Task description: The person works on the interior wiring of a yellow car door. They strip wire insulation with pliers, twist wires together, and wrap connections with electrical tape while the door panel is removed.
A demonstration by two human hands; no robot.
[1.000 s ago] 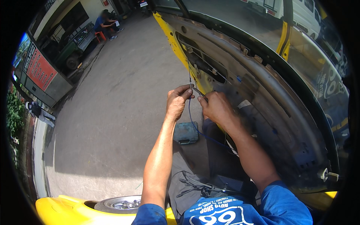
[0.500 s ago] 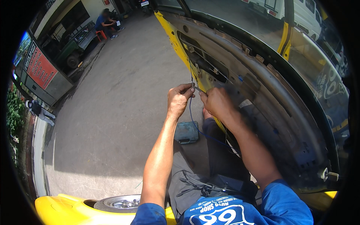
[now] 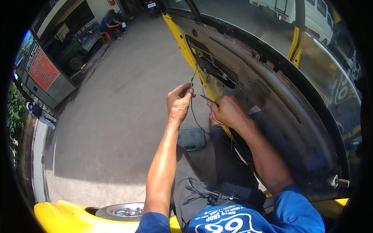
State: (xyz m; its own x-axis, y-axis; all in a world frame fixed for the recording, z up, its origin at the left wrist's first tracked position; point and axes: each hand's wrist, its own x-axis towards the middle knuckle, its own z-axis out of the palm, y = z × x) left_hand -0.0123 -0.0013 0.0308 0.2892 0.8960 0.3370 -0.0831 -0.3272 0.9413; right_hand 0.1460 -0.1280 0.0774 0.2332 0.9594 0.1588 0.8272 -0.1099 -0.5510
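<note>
Thin blue insulated wire (image 3: 192, 112) pinched in the left fingertips, tool apart from it

The left hand (image 3: 178, 103) is raised over the grey paved ground (image 3: 116, 108), its thumb and fingers closed on the thin blue insulated wire. The gripped spot lies right at the fingertips, at the hand's upper end; the exact point of contact is too small to make out. Above the pinch, a darker length of wiring (image 3: 194, 73) runs up toward the dark opening (image 3: 213, 64) in the bare metal inner face of a yellow car door (image 3: 180, 42). Below the pinch, the blue wire hangs in a loose curve and bends to the right, passing under the right forearm.

The right hand (image 3: 228, 110) is clenched around a slender, pointed, dark metal hand tool (image 3: 210, 99). The tool's tip points up and left, toward the left fingertips, and stands near the wire, with a gap between. Whether the tip is parted cannot be told.

Below the hands, a flat teal hard-shell case (image 3: 191, 139) lies on the ground. A bundle of thin black cables (image 3: 196, 190) rests at the person's lap, just beyond the hem of a blue printed shirt (image 3: 252, 215). At lower left, yellow bodywork (image 3: 74, 219) adjoins a wheel with a silver-coloured centre (image 3: 128, 211).
</note>
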